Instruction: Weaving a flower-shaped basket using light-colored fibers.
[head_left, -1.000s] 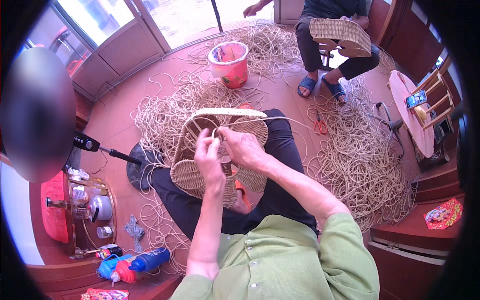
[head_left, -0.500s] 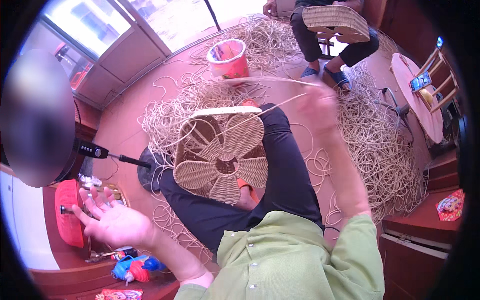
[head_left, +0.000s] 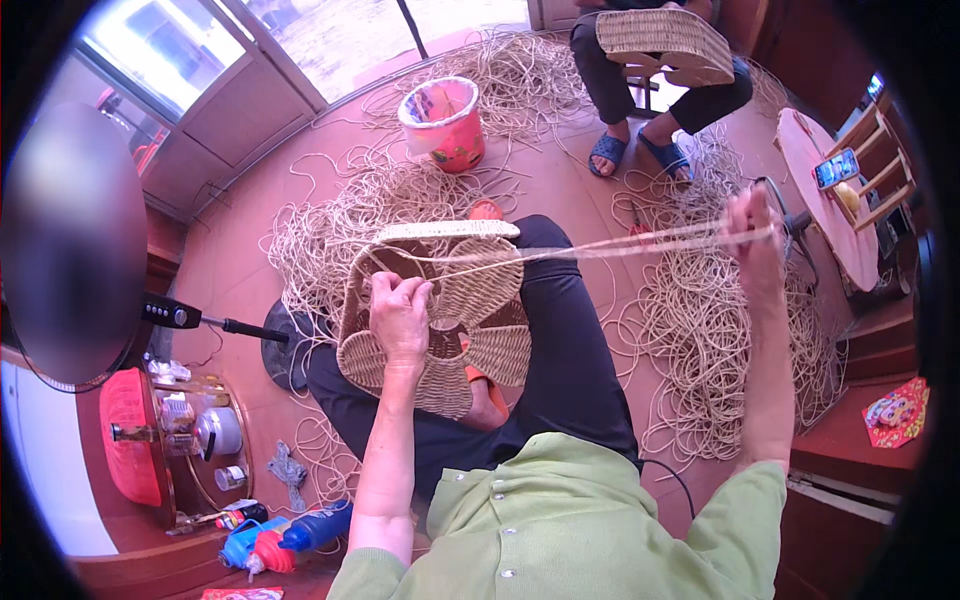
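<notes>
A flower-shaped woven basket (head_left: 480, 285) rests on my lap between my knees, its petals woven in tan cord around a central hole. My left hand (head_left: 400, 310) is closed in a pinch at the basket's upper left petal, by the frame opening; its fingertips seem to be on the cord there. Out to the right my right hand (head_left: 752, 222) is closed around the tan cord (head_left: 620, 245), which stretches taut as a doubled strand from the basket across my knee. Motion blurs that strand slightly.
Heaps of loose cord (head_left: 730, 330) cover the floor to the right and beyond the basket. A pink bucket (head_left: 455, 135) stands farther off. A fan (head_left: 75, 240) is at the left. Another person sits opposite with a woven piece (head_left: 665, 45). A phone (head_left: 838, 168) stands at the right.
My left hand has come from the far left, where it was spread, to the basket and closed there. My right hand has swung outward to the right, pulling the cord.
</notes>
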